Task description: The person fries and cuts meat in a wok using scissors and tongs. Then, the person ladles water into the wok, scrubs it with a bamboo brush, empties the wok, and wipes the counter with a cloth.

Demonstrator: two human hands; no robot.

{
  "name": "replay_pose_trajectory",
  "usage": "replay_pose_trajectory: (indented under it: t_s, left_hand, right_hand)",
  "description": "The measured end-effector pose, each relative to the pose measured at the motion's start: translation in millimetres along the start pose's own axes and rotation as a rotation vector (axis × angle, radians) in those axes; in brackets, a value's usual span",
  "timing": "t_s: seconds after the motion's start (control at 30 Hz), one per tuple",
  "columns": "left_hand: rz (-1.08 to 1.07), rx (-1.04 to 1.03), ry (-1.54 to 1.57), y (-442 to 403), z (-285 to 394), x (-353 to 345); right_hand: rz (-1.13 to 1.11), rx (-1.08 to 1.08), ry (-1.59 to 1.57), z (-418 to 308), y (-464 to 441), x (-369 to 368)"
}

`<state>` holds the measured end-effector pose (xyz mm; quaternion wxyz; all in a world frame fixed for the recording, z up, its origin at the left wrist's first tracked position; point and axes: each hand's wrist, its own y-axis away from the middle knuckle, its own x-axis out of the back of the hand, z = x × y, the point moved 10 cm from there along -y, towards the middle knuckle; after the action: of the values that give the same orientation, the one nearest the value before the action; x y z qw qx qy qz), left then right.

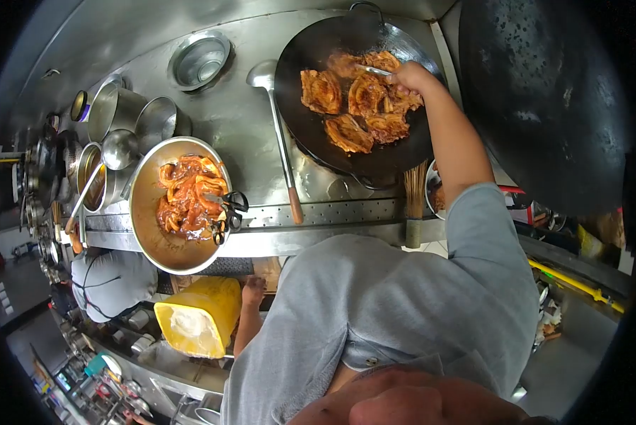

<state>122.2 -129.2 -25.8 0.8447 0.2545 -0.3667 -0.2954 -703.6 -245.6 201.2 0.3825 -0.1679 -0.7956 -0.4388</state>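
Observation:
Over the large black wok (300, 134), my right hand (411, 76) is closed around the handle end of a slim metal utensil (376, 70); its exact kind I cannot make out. The utensil's far end touches browned, sauced slices of meat (367, 95) spread across the wok. My left hand (254, 290) is low, near the counter's front edge, beside a yellow container (224, 301) with white powder in it. Its fingers look curled, and no object shows in them. A metal bowl (142, 205) holds raw marinated meat (190, 195), with black-handled scissors (227, 212) resting at its right side.
A long-handled ladle (279, 131) lies left of the wok. Several metal pots (116, 110) and another ladle (119, 150) crowd the left. A metal basin (199, 60) sits at the back. A bamboo brush (414, 198) stands below the wok; another black wok (544, 106) leans at right.

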Motion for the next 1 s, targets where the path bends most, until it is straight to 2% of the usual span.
replay_pose_trajectory:
  t_s: [0.07,0.17,0.23,0.3,0.37,0.5,0.7,0.77,0.8,0.87,0.9,0.93,1.0]
  left_hand:
    - [-0.017,-0.078,0.027,-5.3,-6.9,-3.9]
    - [-0.055,0.002,-0.021,6.9,9.6,-4.3]
    - [0.006,0.228,0.060,21.2,45.1,10.8]
    - [0.009,0.242,0.096,19.0,51.2,9.4]
    - [0.009,0.256,0.129,18.8,53.6,9.2]
    - [0.022,0.235,0.033,13.1,57.1,15.9]
    - [0.015,0.250,0.034,9.8,54.4,14.6]
    - [-0.004,0.249,-0.002,9.8,57.3,11.9]
    - [-0.005,0.242,-0.001,10.8,59.4,10.9]
    - [-0.007,0.235,-0.002,11.3,63.7,9.7]
    - [-0.009,0.260,-0.027,11.1,62.9,9.8]
    - [-0.012,0.285,-0.051,10.0,61.1,10.1]
    - [-0.054,0.269,-0.057,4.3,65.6,8.1]
  right_hand:
    - [-0.047,-0.014,-0.013,-5.0,-5.4,-2.5]
    - [-0.032,0.023,-0.135,-13.3,-7.5,0.4]
    - [-0.062,0.058,-0.093,-16.3,-6.3,-1.3]
    - [-0.094,0.091,-0.051,-16.0,-1.0,-2.3]
    - [-0.107,0.157,-0.263,-17.1,7.4,1.3]
    - [-0.118,0.176,-0.347,-16.3,15.8,1.6]
    - [-0.025,0.207,-0.447,-15.7,36.0,22.8]
    - [0.151,0.188,-0.318,-22.1,58.8,50.0]
    - [0.152,0.184,-0.317,-19.2,55.9,46.9]
    - [0.689,0.295,0.245,-34.8,69.9,77.9]
    - [0.617,0.110,0.273,-45.0,80.9,77.1]
    - [0.619,0.109,0.272,-65.9,102.7,72.7]
    - [0.479,0.120,0.419,-99.9,129.1,44.3]
